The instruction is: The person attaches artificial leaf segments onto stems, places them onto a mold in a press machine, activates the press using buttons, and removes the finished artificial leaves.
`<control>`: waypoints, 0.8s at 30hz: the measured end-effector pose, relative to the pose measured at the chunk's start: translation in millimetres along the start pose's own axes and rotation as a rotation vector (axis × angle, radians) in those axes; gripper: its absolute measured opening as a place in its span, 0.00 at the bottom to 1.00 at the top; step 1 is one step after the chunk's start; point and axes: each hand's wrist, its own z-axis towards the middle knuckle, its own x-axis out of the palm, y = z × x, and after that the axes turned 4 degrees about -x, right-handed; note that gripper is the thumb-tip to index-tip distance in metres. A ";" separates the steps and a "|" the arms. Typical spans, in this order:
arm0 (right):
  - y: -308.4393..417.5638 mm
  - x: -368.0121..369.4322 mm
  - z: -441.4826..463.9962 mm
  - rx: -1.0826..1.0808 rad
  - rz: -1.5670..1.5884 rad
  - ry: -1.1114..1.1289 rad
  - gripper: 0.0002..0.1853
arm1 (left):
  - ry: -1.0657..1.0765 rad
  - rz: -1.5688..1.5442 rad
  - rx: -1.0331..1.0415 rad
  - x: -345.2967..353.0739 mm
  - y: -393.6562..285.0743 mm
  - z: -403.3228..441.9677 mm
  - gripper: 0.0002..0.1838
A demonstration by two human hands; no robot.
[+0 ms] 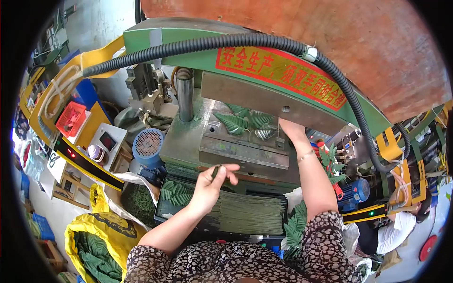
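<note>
Green leaves (99, 257) fill a yellow bag (134, 228) at the near left, and more lie by the right forearm (318, 191). Beyond, a dark tray (159, 219) holds leaves at its left and a bundle of thin green strands (252, 214). Over the tray the left hand is raised (214, 183), thumb and index finger nearly together with something small and dark between them, the other fingers loosely bent. Farther, past a metal block (243, 153), more leaves lie in the press (217, 89), under its upper plate (264, 96). The right hand (291, 128) reaches in beside them; its fingers are hidden, so their grip cannot be told.
</note>
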 end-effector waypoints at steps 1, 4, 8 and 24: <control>-14.6 16.4 3.7 0.000 0.000 -0.004 0.16 | 0.071 0.003 -0.041 -1.8 3.5 -0.8 0.22; -61.1 72.0 7.4 0.062 0.142 -0.124 0.22 | 0.187 0.016 -0.156 -0.5 5.8 -1.1 0.22; -80.9 83.3 9.2 0.052 -0.060 -0.060 0.27 | 0.269 0.022 -0.210 -2.5 5.3 3.6 0.22; 136.6 -94.0 -84.5 0.187 1.146 0.612 0.04 | 0.479 -0.058 -0.312 2.1 -0.9 11.3 0.22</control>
